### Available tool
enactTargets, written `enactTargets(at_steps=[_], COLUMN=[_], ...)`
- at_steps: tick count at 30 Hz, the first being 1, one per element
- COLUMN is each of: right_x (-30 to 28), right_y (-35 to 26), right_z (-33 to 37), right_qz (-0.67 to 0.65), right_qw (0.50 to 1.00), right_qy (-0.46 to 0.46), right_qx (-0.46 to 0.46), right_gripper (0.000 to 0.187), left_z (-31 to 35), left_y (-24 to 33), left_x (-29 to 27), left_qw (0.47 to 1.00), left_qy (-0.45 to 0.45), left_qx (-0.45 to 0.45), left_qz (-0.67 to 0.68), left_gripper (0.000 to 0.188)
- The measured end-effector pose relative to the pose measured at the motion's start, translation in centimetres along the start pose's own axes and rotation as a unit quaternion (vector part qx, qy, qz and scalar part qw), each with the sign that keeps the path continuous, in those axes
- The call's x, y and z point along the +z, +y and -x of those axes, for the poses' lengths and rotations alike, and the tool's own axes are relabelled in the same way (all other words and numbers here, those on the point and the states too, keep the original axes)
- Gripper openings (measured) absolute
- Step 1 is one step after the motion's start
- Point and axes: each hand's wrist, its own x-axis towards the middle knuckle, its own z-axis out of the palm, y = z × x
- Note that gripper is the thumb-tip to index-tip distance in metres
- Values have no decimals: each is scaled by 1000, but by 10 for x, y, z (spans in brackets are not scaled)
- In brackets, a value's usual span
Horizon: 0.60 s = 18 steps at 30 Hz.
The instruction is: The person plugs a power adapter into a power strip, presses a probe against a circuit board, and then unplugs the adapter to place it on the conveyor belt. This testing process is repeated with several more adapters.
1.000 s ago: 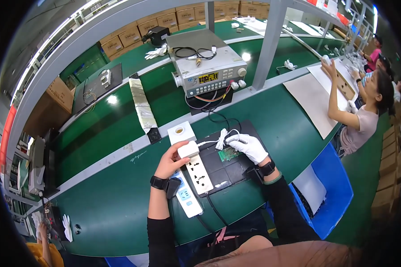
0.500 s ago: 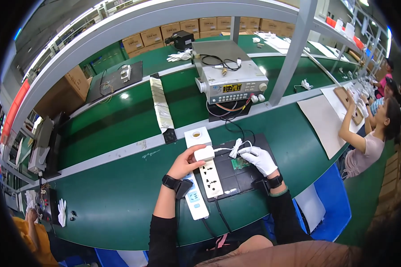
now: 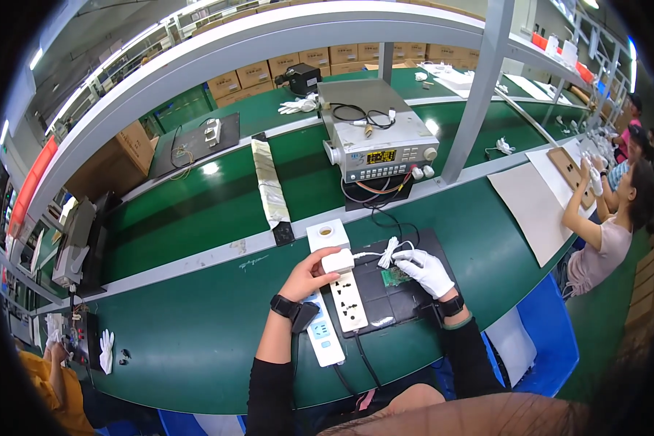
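Observation:
My bare left hand is closed around a white power adapter, which sits at the far end of a white power strip. From the adapter a white cable runs right, tied in a bundle. In a white glove, my right hand pinches the looped cable near its end; the tip itself is hidden by the fingers. Just under those fingertips a green circuit board lies on a black mat. A second power strip, white with blue sockets, lies beside the first.
Behind the adapter stands a white box with a round hole. A bench power supply with a lit display is farther back, near a grey post. Co-workers sit at right and far left. A loose glove lies left.
The whole view has shifted slightly. Both my hands keep their places at the adapter and the cable. At right, the co-worker's hands have moved up from the brown tray.

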Motion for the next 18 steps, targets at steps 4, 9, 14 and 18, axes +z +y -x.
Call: enactTargets(at_steps=[4, 9, 14, 18], right_x=[2, 2, 0, -1], right_y=[-4, -13, -10, 0], right_z=[1, 0, 0, 7], right_qz=[16, 85, 80, 51], right_qw=[1000, 995, 995, 998], right_qy=[2, -21, -21, 36], right_qx=[20, 40, 63, 9], right_gripper=[27, 37, 40, 40], left_z=[2, 5, 2, -6], left_y=[1, 1, 4, -7], left_x=[-1, -3, 2, 4], left_qw=[1000, 1000, 999, 999], left_qy=[3, 3, -3, -7], left_qx=[2, 1, 7, 36], left_qz=[6, 19, 36, 22], left_gripper=[57, 57, 56, 56])
